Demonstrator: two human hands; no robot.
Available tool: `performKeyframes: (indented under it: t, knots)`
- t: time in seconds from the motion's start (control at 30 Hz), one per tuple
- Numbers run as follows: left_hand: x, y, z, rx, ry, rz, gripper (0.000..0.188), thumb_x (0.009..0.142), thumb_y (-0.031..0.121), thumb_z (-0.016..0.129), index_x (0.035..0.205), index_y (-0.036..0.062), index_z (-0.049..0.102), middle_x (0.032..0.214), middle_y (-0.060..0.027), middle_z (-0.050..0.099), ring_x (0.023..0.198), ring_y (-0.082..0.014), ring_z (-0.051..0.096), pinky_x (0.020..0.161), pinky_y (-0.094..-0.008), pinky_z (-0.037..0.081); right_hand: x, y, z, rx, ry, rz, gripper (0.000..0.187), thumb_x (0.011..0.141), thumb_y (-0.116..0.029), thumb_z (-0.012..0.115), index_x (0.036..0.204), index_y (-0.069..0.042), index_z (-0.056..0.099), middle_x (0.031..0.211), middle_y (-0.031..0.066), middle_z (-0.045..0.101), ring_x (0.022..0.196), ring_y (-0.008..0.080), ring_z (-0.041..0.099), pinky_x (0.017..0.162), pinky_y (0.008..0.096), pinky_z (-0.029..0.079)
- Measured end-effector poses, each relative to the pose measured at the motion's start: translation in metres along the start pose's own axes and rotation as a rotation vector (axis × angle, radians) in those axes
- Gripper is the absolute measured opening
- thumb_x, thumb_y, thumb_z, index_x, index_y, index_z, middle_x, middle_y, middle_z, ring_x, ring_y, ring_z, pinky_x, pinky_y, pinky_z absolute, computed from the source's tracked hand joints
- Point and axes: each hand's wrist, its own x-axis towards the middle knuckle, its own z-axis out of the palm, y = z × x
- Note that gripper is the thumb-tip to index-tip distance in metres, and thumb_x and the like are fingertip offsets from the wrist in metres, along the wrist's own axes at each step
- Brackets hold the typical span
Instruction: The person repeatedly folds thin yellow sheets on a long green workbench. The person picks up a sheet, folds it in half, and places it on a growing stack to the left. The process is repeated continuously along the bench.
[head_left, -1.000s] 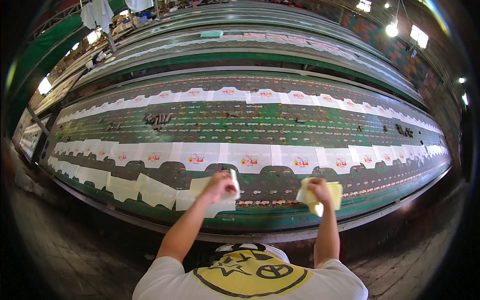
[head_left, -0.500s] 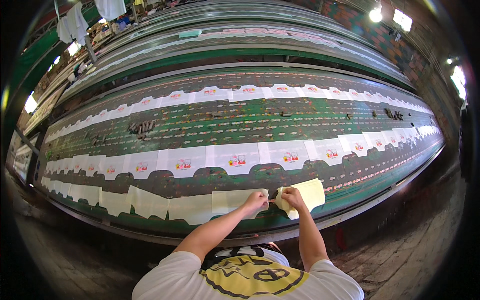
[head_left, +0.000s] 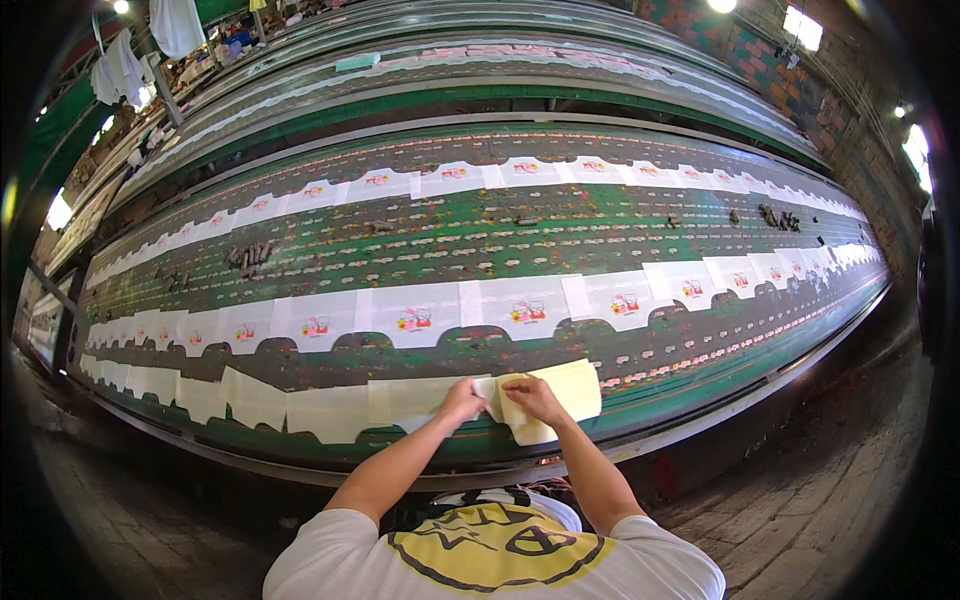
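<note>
A pale yellow stack of cut fabric pieces (head_left: 568,388) lies at the table's near edge. Over its left end, my right hand (head_left: 537,398) has its fingers bent down on the cloth, seemingly pinching it. My left hand (head_left: 462,402) is closed on a whitish cloth edge (head_left: 488,392) that spans the gap between both hands. Left of it, a row of plain pale fabric pieces (head_left: 330,412) lies along the near edge, the pieces overlapping. Which layer each hand grips is partly hidden by the fingers.
The long green and dark table (head_left: 640,345) carries two more rows of white pieces with a coloured cartoon print (head_left: 525,312). Small dark blocks (head_left: 250,256) lie in clusters between those rows. More long tables (head_left: 480,75) stand behind; white garments (head_left: 120,70) hang far left.
The whole scene has shifted left in view. Between my hands, a whitish flap of cloth now shows where a narrow gap was. The stack keeps its place on the table.
</note>
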Motion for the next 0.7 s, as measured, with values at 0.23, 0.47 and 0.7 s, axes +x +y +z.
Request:
performKeyframes:
  t: [0.23, 0.47, 0.7]
  knots:
    - [-0.017, 0.004, 0.027, 0.547, 0.612, -0.031, 0.033, 0.069, 0.004, 0.065, 0.101, 0.0011, 0.058, 0.080, -0.0170, 0.065, 0.075, -0.0343, 0.064, 0.071, -0.0447, 0.051, -0.052, 0.018, -0.179, 0.918, 0.323, 0.178, 0.019, 0.087, -0.003, 0.059, 0.105, 0.002, 0.066, 0.098, 0.0128, 0.069, 0.087, 0.0227, 0.068, 0.077, 0.0361, 0.057]
    - [-0.015, 0.030, 0.116, 0.372, 0.700, 0.055, 0.021, 0.076, 0.008, 0.065, 0.096, 0.0030, 0.061, 0.077, -0.0128, 0.065, 0.072, -0.0265, 0.065, 0.065, -0.0390, 0.051, -0.097, -0.032, -0.359, 1.184, 0.271, -0.228, 0.011, 0.089, -0.006, 0.059, 0.098, -0.005, 0.064, 0.097, 0.0161, 0.069, 0.087, 0.0294, 0.070, 0.078, 0.0430, 0.060]
    - [0.013, 0.101, 0.230, 0.331, 0.140, 0.312, 0.018, 0.085, 0.020, 0.069, 0.089, 0.0025, 0.067, 0.078, -0.0089, 0.068, 0.068, -0.0170, 0.062, 0.066, -0.0319, 0.051, -0.076, 0.015, -0.354, 0.499, 0.258, 0.071, 0.007, 0.086, -0.005, 0.065, 0.092, -0.008, 0.068, 0.089, 0.0015, 0.067, 0.077, 0.0118, 0.062, 0.071, 0.0269, 0.051]
